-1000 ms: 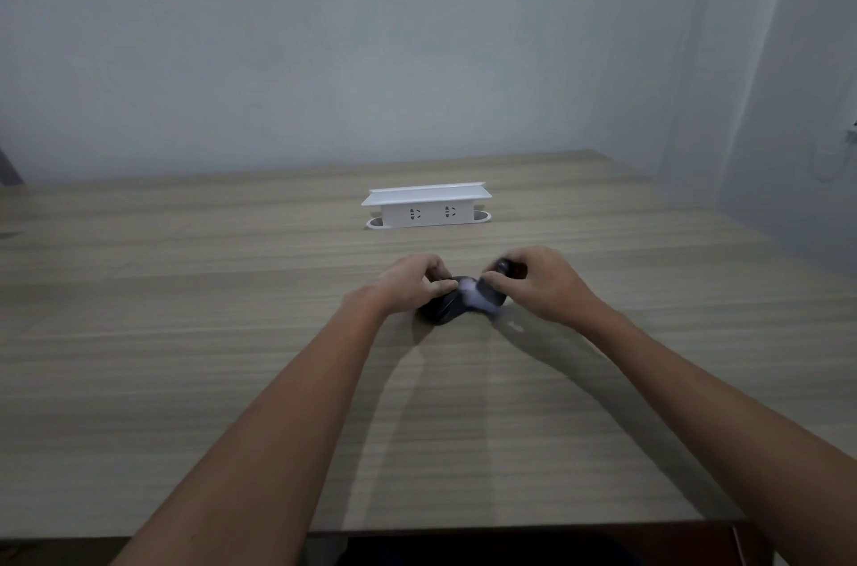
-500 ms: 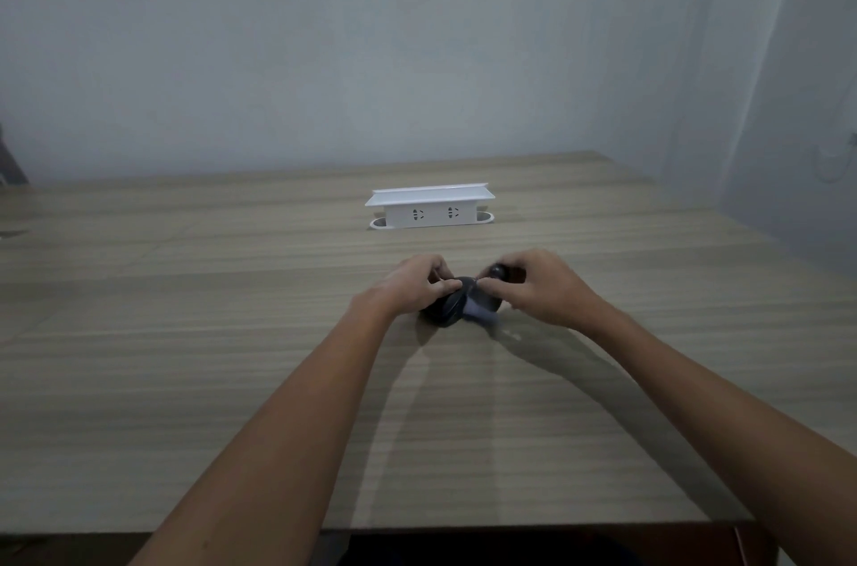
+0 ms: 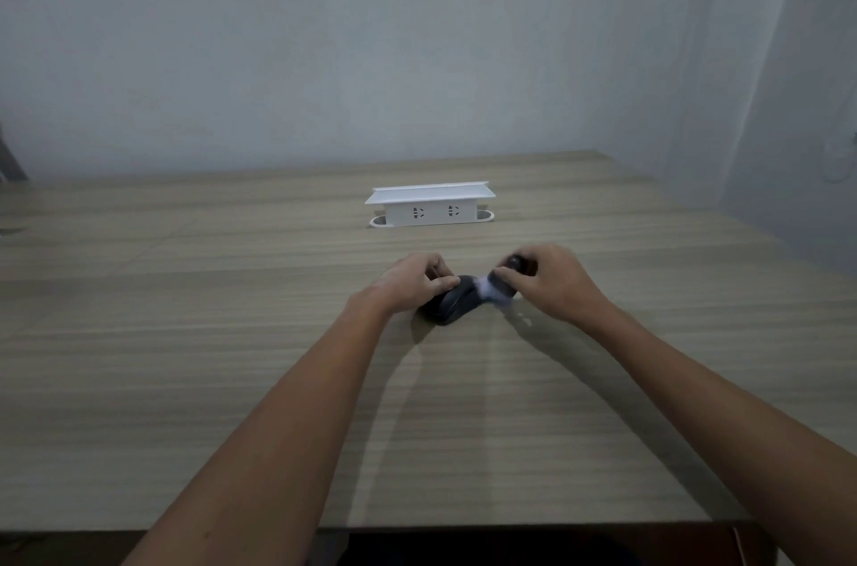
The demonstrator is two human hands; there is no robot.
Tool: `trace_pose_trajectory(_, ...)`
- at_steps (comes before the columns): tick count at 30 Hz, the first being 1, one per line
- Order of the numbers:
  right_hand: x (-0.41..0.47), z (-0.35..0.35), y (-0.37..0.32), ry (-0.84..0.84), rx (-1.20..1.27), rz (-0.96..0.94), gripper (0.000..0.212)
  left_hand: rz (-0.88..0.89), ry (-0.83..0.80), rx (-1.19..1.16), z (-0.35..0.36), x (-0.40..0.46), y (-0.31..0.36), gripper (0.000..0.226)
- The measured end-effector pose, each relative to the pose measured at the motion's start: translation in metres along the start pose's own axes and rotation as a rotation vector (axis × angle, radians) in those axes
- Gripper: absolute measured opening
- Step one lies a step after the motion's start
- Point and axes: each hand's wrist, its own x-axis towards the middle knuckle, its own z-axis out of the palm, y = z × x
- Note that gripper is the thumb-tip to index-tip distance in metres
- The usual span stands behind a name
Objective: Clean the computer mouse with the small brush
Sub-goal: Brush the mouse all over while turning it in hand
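Note:
A black computer mouse lies on the wooden table, a little beyond the middle. My left hand grips its left side and holds it down. My right hand is closed around a small brush with a dark handle and pale bristles. The bristles rest against the mouse's right end and look blurred. Most of the brush handle is hidden inside my fingers.
A white pop-up socket box stands on the table behind the mouse. The wall runs along the table's far edge and a second wall closes the right side. The near table edge is close to my body.
The brush in my right hand shifted slightly back and forth across the mouse's right end. My left hand stayed on the mouse, which barely moved.

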Motion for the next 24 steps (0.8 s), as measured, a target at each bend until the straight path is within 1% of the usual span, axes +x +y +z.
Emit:
trace_pose_trajectory(1,-0.002,-0.002,0.001,0.066,-0.018,0.016,0.015,0.001,-0.001,-0.006,0.001,0.000,0.000,0.022)
trace_pose_trajectory(2,-0.005,-0.004,0.001,0.081,0.029,0.019,0.014,0.003,-0.004,-0.009,0.002,-0.001,0.000,0.021)
trace_pose_trajectory(3,-0.009,-0.006,0.002,0.037,0.113,0.013,0.014,0.002,-0.009,-0.017,0.005,-0.001,-0.001,0.022)
trace_pose_trajectory(5,-0.016,-0.007,-0.002,-0.140,0.289,0.004,0.017,0.004,-0.009,-0.031,0.007,-0.001,-0.004,0.021)
trace_pose_trajectory(6,-0.017,-0.005,-0.003,-0.210,0.332,0.009,0.018,0.005,-0.007,-0.033,0.006,-0.001,-0.005,0.021)
trace_pose_trajectory(7,-0.015,-0.003,-0.003,-0.224,0.314,0.016,0.019,0.005,-0.004,-0.036,0.004,-0.002,-0.005,0.020)
trace_pose_trajectory(8,-0.011,0.000,0.000,-0.180,0.252,0.027,0.018,0.007,-0.001,-0.038,0.003,-0.002,-0.005,0.020)
trace_pose_trajectory(10,-0.003,0.001,0.005,-0.004,0.034,0.031,0.017,0.010,-0.002,-0.045,0.002,-0.001,-0.005,0.022)
trace_pose_trajectory(11,-0.003,-0.001,0.006,0.047,-0.004,0.032,0.016,0.008,-0.004,-0.050,0.003,-0.001,-0.004,0.023)
trace_pose_trajectory(12,-0.005,-0.003,0.005,0.040,0.026,0.022,0.016,0.007,-0.005,-0.052,0.004,-0.002,-0.004,0.023)
trace_pose_trajectory(13,-0.008,-0.006,0.001,-0.025,0.115,0.008,0.016,0.007,-0.004,-0.052,0.003,-0.002,-0.004,0.023)
trace_pose_trajectory(15,-0.013,-0.009,-0.008,-0.221,0.315,-0.001,0.019,0.010,-0.001,-0.062,0.002,-0.002,-0.005,0.020)
trace_pose_trajectory(16,-0.014,-0.007,-0.010,-0.284,0.361,0.000,0.020,0.011,-0.003,-0.068,0.002,-0.002,-0.005,0.020)
trace_pose_trajectory(17,-0.013,-0.005,-0.009,-0.287,0.349,-0.001,0.020,0.015,-0.005,-0.073,0.002,-0.002,-0.005,0.019)
trace_pose_trajectory(18,-0.010,-0.002,-0.006,-0.234,0.293,-0.002,0.018,0.017,-0.004,-0.077,0.003,-0.002,-0.005,0.019)
trace_pose_trajectory(21,-0.004,0.002,0.002,0.004,0.029,-0.033,0.013,0.001,-0.005,-0.087,0.003,-0.002,-0.006,0.018)
trace_pose_trajectory(22,-0.005,0.001,0.001,0.016,0.023,-0.044,0.013,-0.003,-0.009,-0.088,0.003,-0.002,-0.005,0.019)
trace_pose_trajectory(23,-0.007,0.000,-0.002,-0.030,0.087,-0.054,0.013,-0.002,-0.008,-0.092,0.003,-0.002,-0.006,0.020)
trace_pose_trajectory(24,-0.009,-0.002,-0.006,-0.113,0.200,-0.050,0.014,0.003,-0.003,-0.098,0.003,-0.002,-0.006,0.021)
